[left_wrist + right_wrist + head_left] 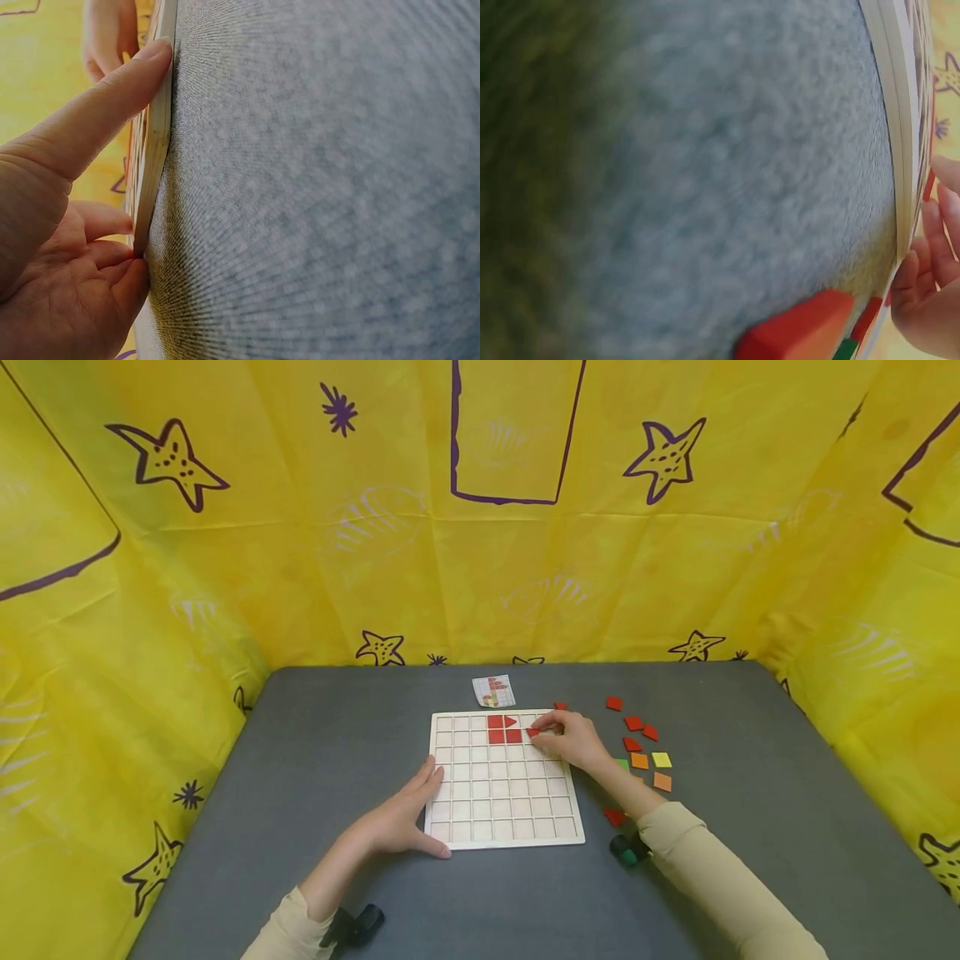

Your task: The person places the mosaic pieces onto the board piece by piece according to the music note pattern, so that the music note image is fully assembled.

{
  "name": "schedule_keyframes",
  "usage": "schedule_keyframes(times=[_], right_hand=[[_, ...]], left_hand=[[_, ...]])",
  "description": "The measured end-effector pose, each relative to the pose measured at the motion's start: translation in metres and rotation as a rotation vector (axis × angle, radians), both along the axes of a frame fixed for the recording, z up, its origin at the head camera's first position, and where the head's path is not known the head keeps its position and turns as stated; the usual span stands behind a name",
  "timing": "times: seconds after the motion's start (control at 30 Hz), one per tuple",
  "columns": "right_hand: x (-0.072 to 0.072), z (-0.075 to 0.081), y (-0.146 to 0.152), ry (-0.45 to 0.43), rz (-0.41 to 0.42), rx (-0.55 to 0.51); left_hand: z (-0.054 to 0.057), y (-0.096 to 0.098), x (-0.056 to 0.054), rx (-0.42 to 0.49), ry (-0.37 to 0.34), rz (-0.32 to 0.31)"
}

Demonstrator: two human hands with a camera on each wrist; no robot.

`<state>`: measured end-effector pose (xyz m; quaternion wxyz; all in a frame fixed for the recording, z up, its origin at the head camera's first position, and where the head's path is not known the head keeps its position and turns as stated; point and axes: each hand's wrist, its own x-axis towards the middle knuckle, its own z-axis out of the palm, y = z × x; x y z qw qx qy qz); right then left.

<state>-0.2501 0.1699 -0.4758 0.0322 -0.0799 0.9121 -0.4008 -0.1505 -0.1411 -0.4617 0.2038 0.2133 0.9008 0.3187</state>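
A white square board point(498, 806) with a grid of shallow cells lies on the table. Several red tiles point(496, 736), squares and one triangle, sit in cells near its far edge. My right hand point(573, 742) pinches another small red tile point(532, 732) over the board's far right part; the fingers partly cover its shape. At the near left corner, my left hand point(405, 814) is spread against the board, fingers on the left edge and thumb on the near edge. In the left wrist view, the thumb point(124, 94) lies straight across the board's rim.
A small printed card point(493, 691) with a coloured grid pattern lies beyond the board. Right of the board are scattered loose tiles: red point(633, 723), orange point(662, 782), yellow point(662, 760) and a partly hidden green one point(622, 765). Yellow cloth point(480, 577) surrounds the grey table point(300, 760).
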Motion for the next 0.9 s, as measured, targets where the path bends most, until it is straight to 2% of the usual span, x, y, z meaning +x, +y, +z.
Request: schedule_keyframes(times=[0.23, 0.57, 0.7, 0.9], right_hand=[[-0.002, -0.001, -0.005, 0.062, 0.039, 0.049], [-0.002, 0.000, -0.007, 0.051, 0.058, 0.056], [-0.001, 0.001, -0.002, 0.029, 0.037, 0.017], [0.001, 0.006, 0.018, 0.015, -0.042, -0.048]], left_hand=[[0.001, 0.001, 0.000, -0.003, -0.006, 0.004], [0.002, 0.001, 0.000, 0.005, -0.003, 0.002], [0.002, 0.001, 0.000, 0.005, -0.008, 0.003], [0.001, 0.001, 0.001, 0.003, -0.008, 0.005]])
